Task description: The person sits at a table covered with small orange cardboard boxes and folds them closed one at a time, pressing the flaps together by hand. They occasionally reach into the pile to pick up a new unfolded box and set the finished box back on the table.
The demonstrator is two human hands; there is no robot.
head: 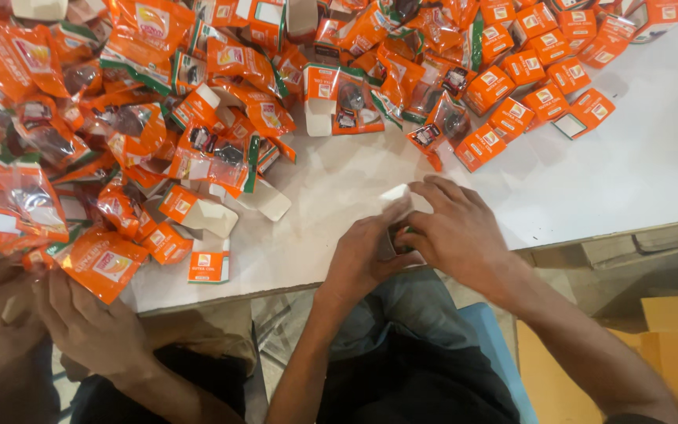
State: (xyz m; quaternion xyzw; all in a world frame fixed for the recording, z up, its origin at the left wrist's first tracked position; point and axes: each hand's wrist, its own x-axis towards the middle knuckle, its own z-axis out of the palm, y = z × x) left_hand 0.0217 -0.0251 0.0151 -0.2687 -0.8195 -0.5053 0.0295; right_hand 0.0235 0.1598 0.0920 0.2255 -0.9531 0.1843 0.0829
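My left hand [362, 255] and my right hand [453, 228] meet at the near edge of the white table [629, 165]. Between them they grip a small white-and-orange carton [396, 206], its white flap sticking up above my fingers. Most of the carton is hidden by both hands. A big heap of orange plastic packets [119, 118] and small orange boxes lies just beyond and to the left.
Closed orange boxes [543, 71] lie grouped at the far right of the table. Open empty cartons [205, 216] lie near the heap. Another person's hands [64, 322] hold an orange packet at the lower left. Brown cardboard [668, 345] lies on the floor to the right.
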